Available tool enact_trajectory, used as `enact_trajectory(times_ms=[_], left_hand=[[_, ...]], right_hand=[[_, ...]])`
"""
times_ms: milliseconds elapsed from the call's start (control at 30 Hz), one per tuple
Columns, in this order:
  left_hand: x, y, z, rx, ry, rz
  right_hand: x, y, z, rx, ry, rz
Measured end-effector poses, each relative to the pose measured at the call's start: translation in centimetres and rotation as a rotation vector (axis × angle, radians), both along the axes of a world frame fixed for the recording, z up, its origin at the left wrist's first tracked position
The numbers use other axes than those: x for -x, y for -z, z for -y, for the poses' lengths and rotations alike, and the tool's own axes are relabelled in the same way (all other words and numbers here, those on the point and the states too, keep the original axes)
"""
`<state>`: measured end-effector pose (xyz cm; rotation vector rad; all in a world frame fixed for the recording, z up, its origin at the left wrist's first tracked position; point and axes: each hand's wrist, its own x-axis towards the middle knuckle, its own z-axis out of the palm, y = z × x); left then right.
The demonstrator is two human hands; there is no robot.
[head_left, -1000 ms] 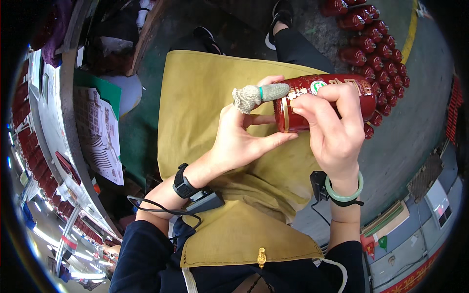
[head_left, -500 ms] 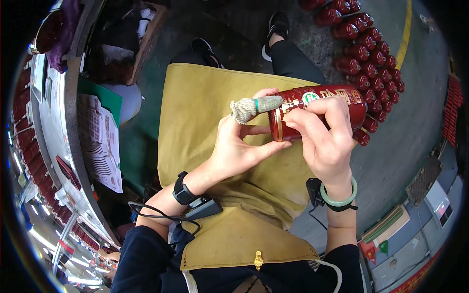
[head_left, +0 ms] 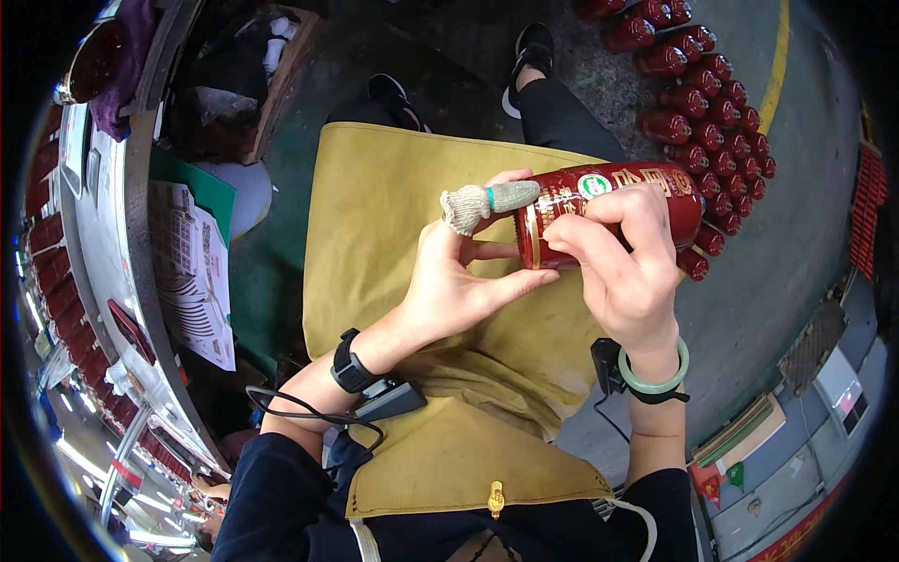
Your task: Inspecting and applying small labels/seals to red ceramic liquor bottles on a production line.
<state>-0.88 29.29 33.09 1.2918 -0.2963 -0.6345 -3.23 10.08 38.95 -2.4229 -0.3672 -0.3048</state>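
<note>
A glossy dark red bottle (head_left: 562, 234) with gold markings and a round green-and-white emblem lies nearly level above my lap. My left hand (head_left: 459, 272) grips its left end, thumb at the near edge and fingers on the far side. One finger of that hand wears a knitted grey finger cover (head_left: 482, 204) with a green band, resting against the bottle. My right hand (head_left: 623, 248) is curled in a pinch, its fingertips against the gold markings on the bottle's face. Whatever the pinch may hold is too small or hidden to make out.
A mustard apron (head_left: 375, 215) covers my lap. Rows of similar red bottles (head_left: 702, 131) stand on the floor at the far right. To my left runs a metal-edged workbench (head_left: 173, 318), with printed sheets (head_left: 192, 272) and a wooden crate (head_left: 281, 84) beside it.
My right fingertips have shifted very slightly along the bottle's face, showing more of the gold markings. The left hand and bottle are almost still.
</note>
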Motion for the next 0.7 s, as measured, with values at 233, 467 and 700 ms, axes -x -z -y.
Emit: enact_trajectory(times_ms=[233, 467, 700], left_hand=[[-0.01, 0.05, -0.06, -0.017, 0.006, -0.001], [0.01, -0.11, 0.06, -0.007, 0.006, -0.008], [0.21, -0.12, 0.31, 0.012, -0.038, -0.034]], right_hand=[[0.04, 0.07, 0.0, 0.001, 0.011, -0.003], [0.04, -0.01, 0.12, -0.002, 0.002, -0.013], [0.15, 0.02, 0.18, -0.109, 0.044, -0.004]])
